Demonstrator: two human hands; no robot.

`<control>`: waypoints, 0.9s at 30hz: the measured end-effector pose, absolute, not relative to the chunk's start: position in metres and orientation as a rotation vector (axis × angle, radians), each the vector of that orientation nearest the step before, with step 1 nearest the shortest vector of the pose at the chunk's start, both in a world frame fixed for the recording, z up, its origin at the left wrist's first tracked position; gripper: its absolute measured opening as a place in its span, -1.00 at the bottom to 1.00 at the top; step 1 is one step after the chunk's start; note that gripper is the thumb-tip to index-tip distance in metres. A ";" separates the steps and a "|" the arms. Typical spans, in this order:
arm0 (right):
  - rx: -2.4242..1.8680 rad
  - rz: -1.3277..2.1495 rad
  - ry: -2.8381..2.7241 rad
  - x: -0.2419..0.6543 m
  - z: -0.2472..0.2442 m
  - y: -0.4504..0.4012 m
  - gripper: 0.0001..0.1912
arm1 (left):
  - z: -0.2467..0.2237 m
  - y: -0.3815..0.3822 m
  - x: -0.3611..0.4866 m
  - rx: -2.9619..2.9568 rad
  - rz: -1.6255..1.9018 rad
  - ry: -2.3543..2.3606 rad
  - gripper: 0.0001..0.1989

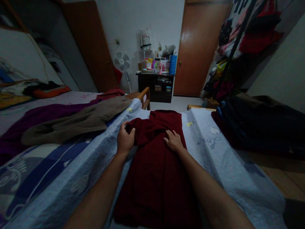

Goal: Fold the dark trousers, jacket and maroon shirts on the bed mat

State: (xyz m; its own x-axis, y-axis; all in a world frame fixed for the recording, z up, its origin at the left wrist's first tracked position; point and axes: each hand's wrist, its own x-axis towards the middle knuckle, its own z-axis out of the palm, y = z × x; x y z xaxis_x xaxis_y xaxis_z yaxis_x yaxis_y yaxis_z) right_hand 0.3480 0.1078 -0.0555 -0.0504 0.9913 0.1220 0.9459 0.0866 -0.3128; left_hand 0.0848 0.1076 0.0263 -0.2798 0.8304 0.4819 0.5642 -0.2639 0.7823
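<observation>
A dark red long garment [152, 171] lies stretched out on a light blue patterned bedsheet [202, 152], its far end toward the dark cabinet. My left hand [125, 138] grips a folded-over part at the garment's left edge, which looks like a sleeve, between thumb and fingers. Flat on the garment's upper right side rests my right hand [174, 141], fingers spread on the cloth. The folded part lies across the garment between both hands.
A stack of dark folded clothes [264, 121] stands at right. On the left lie a grey-brown garment [81, 119] and a purple cloth [47, 114]. Beyond are a wooden bed end [145, 97], a white fan [122, 62], a dark cabinet [154, 87] and a brown door [195, 47].
</observation>
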 end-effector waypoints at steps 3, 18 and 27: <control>-1.926 0.215 -2.051 0.347 -0.061 0.106 -0.35 | 0.040 0.112 0.076 1.590 1.730 1.630 -0.66; -1.796 0.341 -2.037 0.370 -0.052 0.133 -0.56 | 0.085 0.056 0.097 1.449 1.598 1.121 -0.73; -1.624 0.755 -1.832 0.393 -0.041 0.152 -0.67 | 0.061 -0.008 0.094 1.869 0.888 1.018 -0.69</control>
State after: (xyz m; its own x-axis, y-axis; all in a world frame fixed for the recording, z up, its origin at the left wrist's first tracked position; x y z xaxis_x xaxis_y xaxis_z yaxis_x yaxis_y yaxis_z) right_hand 0.3927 0.1518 -0.0411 -0.0987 0.9940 0.0480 0.6712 0.1021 -0.7342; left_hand 0.0937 -0.0084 0.0612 0.4271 0.8832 0.1938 0.3121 -0.3451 0.8852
